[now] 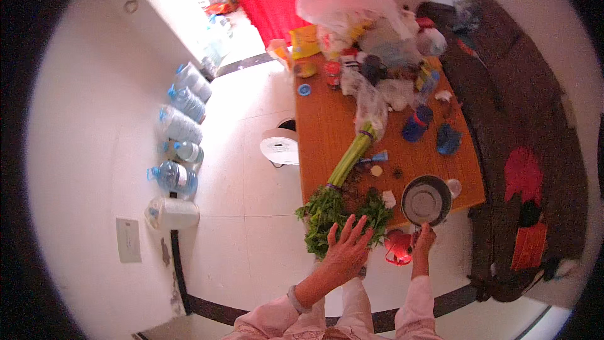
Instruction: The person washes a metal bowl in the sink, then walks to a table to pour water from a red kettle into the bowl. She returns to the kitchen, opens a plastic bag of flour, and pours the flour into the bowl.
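My left hand [348,250] is spread with its fingers apart, over or against the leafy greens at the near edge of the wooden table [325,118]. The leaves [325,217] belong to a celery-like bunch whose green stalks [351,158] are banded and reach back into a clear plastic bag [370,104]. More leaves [375,210] lie to the right, beyond my fingers. My right hand [424,238] grips the handle of a metal saucepan [426,200], held at the table's near right corner. The pan's inside looks bare. Between my hands, below the table edge, is a red object [398,245].
Plastic bags [349,4], jars and packets crowd the table's far end. Blue containers [417,123] stand at its right. A dark sofa [524,104] runs along the right side. A white round-lidded bin [281,146] and several water bottles [177,177] stand left of the table.
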Demonstrator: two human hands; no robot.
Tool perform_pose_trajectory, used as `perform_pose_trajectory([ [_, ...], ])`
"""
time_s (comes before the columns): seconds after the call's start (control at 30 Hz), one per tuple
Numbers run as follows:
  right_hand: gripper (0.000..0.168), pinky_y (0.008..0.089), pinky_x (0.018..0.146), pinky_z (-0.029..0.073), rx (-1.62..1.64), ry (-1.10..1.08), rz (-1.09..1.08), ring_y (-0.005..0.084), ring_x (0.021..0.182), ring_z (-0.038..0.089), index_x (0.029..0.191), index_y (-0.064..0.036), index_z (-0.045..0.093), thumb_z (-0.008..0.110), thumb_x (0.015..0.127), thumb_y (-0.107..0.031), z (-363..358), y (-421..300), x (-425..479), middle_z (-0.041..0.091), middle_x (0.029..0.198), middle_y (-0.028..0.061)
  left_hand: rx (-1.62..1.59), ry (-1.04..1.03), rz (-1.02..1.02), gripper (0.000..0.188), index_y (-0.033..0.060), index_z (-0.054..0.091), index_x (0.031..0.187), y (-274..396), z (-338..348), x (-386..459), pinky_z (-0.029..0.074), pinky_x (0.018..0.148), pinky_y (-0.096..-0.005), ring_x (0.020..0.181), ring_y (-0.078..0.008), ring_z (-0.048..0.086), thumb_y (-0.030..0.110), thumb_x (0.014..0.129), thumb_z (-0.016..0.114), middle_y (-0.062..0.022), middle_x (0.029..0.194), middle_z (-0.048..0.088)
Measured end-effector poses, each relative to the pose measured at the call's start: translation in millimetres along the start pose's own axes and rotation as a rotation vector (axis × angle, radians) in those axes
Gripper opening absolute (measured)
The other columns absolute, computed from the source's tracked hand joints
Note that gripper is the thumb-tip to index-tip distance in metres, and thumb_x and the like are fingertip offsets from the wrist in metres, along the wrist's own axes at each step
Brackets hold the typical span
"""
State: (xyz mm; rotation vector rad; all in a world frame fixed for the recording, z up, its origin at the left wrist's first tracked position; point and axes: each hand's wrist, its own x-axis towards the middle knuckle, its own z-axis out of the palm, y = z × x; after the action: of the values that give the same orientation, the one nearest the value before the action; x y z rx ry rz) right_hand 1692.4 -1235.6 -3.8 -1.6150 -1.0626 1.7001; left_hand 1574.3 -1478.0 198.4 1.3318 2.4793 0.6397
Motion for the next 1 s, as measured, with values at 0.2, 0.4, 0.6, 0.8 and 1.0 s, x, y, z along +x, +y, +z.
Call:
perform_pose_trajectory([
  [0.2, 0.023, 0.0328, 0.050, 0.039, -0.272, -0.212, -0.064, 0.0142, 0.053, 0.048, 0.072, -0.001, 0.057, 0.061, 0.079, -0.022, 22, -75, -110, 0.053, 0.067, 0.0013, -0.064, 0.143, -0.047, 0.049, 0.0073, 0.047, 0.134, -48, -66, -44, 0.009, 0.111, -0.0547, 0.141, -0.0306, 0.026, 0.020, 0.088, 0.059, -0.0136, 0.149, 0.033],
  [0.4, 0.024, 0.0330, 0.042, 0.040, -0.407, -0.358, 0.076, 0.0180, 0.049, 0.052, 0.075, 0.001, 0.054, 0.060, 0.080, -0.023, 150, -134, -260, 0.057, 0.064, 0.0063, -0.079, 0.290, 0.080, 0.049, 0.0083, 0.047, 0.134, -139, -164, -54, 0.007, 0.110, -0.0559, 0.141, -0.0277, 0.027, 0.025, 0.089, 0.059, -0.0119, 0.149, 0.033],
  [0.6, 0.027, 0.0329, 0.034, 0.034, -0.356, -0.584, 0.204, 0.0196, 0.036, 0.045, 0.069, -0.003, 0.051, 0.055, 0.085, -0.024, 300, -114, -393, 0.051, 0.052, 0.0084, 0.062, 0.242, 0.080, 0.050, 0.0087, 0.048, 0.132, -256, -293, -89, 0.005, 0.111, -0.0573, 0.142, -0.0267, 0.024, 0.028, 0.088, 0.061, -0.0103, 0.151, 0.032],
  [0.8, 0.024, 0.0297, 0.035, 0.032, -0.475, -0.901, 0.159, 0.0139, 0.038, 0.044, 0.073, -0.004, 0.053, 0.057, 0.087, -0.023, 465, -103, -457, 0.052, 0.055, 0.0073, 0.023, 0.339, -0.131, 0.045, 0.0071, 0.051, 0.129, -367, -387, -109, 0.005, 0.112, -0.0545, 0.142, -0.0287, 0.024, 0.021, 0.088, 0.061, -0.0099, 0.148, 0.037],
  [1.0, 0.028, 0.0286, 0.035, 0.031, -0.613, -1.050, 0.196, 0.0121, 0.041, 0.044, 0.076, -0.001, 0.054, 0.057, 0.088, -0.025, 643, -108, -484, 0.054, 0.057, 0.0069, 0.065, 0.393, -0.265, 0.047, 0.0089, 0.050, 0.132, -491, -478, -95, 0.004, 0.113, -0.0541, 0.143, -0.0292, 0.023, 0.016, 0.087, 0.063, -0.0081, 0.149, 0.037],
])
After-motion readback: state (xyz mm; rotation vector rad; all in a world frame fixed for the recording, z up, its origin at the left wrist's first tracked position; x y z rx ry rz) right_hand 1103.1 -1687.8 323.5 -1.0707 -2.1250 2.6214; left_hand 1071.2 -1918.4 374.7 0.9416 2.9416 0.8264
